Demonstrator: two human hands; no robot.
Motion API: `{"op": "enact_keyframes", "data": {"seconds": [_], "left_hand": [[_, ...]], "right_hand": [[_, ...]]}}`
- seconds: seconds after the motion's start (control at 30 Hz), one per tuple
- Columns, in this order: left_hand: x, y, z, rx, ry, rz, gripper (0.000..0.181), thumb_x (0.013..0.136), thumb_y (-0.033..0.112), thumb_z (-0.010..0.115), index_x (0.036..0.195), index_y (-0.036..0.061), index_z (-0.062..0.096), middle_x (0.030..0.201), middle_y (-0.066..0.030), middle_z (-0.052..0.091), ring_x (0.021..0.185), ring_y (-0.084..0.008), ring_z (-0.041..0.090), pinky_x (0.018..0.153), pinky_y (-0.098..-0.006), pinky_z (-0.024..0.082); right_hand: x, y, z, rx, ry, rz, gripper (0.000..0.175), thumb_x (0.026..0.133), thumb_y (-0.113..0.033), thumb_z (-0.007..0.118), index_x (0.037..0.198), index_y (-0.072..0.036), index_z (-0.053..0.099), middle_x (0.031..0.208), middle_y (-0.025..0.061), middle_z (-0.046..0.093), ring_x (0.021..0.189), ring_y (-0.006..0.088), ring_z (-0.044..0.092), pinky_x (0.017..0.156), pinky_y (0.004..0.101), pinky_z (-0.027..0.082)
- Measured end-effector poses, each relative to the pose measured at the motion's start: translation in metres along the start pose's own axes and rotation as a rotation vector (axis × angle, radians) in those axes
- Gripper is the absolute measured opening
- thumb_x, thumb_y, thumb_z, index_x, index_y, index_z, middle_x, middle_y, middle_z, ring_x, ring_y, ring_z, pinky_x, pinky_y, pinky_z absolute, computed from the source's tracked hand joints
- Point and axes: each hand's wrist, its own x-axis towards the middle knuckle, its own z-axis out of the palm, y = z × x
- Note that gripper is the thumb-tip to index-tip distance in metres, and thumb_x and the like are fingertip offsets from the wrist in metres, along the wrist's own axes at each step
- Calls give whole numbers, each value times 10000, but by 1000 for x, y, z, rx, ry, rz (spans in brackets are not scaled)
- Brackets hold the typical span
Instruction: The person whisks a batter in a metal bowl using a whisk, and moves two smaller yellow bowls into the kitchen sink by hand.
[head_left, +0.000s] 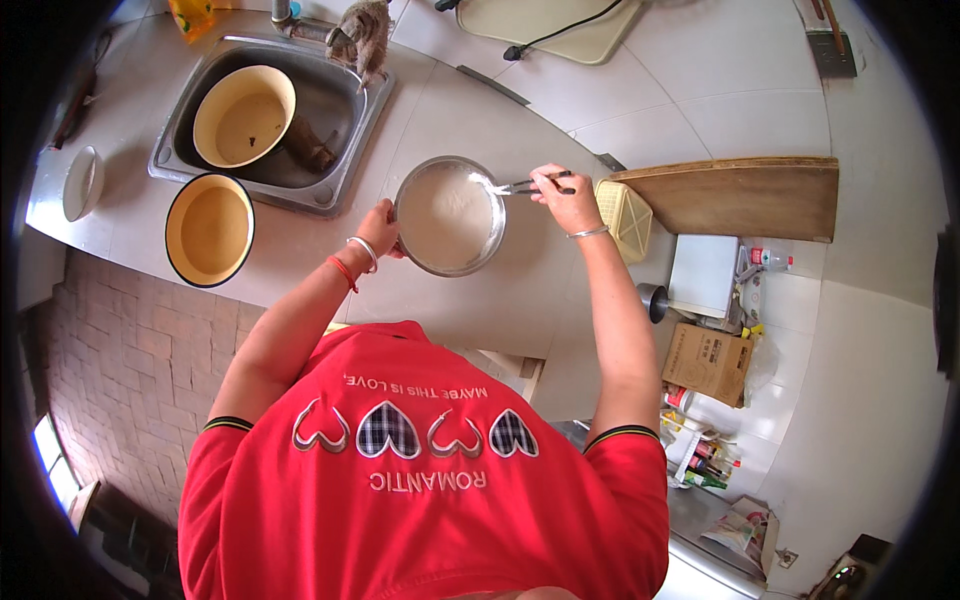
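Observation:
A round metal bowl stands on the pale countertop in front of me, with a whitish, batter-like liquid inside. My left hand grips the bowl's left rim. To the right of the bowl, my right hand holds a pair of chopsticks with dark upper ends. Their pale, coated-looking tips reach to the bowl's right rim, touching or just over the liquid; I cannot tell which.
A cream pot sits in the steel sink. By the sink's front edge stands a dark-rimmed basin of cloudy liquid; a white bowl is farther left. On the right are a yellow plastic basket, a wooden board and a cardboard box.

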Motion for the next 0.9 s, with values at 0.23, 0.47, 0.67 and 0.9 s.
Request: {"op": "enact_keyframes", "data": {"seconds": [0.23,0.47,0.67,0.9], "left_hand": [[4,-2,-2,-60,-7,-40,130,831,-1,478,941,-24,412,790,-177,566,584,-310,655,467,-360,588],[5,-7,0,-57,16,3,139,819,-13,469,944,-17,408,821,-185,561,621,-327,659,471,-378,594],[1,3,-1,-59,-26,-72,131,818,-6,483,936,-25,430,853,-175,550,664,-320,657,490,-381,602],[3,-9,-2,-104,10,5,147,816,2,508,945,-33,449,898,-168,543,711,-308,651,503,-393,605]], "right_hand": [[-69,14,2,29,21,157,132,879,-91,561,858,13,639,690,76,650,604,109,636,558,228,511],[-97,-2,34,126,30,112,129,881,-83,554,861,21,627,717,91,659,646,137,660,580,235,518],[-74,4,26,-191,82,-73,83,855,-55,568,801,-9,612,681,105,628,596,173,646,531,267,483],[-117,-9,62,84,-29,197,165,896,-87,530,859,35,634,722,104,656,604,139,650,541,252,519]]}}
